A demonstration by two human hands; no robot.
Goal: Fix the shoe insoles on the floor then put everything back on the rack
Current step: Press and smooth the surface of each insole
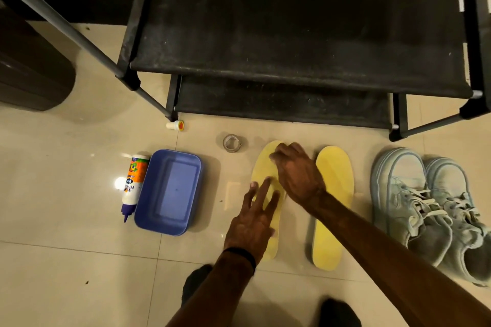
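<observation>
Two yellow insoles [335,194], two pale shoes [414,202]. Left hand [252,223] presses the left insole [261,164] with straight fingers; right hand [295,170] rests on its toe, fingers bent.

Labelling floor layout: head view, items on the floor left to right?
Glue bottle → blue tub → tape roll → left insole, both hands on it → right insole → pair of sneakers.

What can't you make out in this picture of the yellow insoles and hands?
Head view only:
- Left yellow foam insole: middle hidden under the left hand and right hand.
- White glue bottle: label washed out by glare.
- Pale blue sneakers: outer one cut off at the right edge.
</observation>
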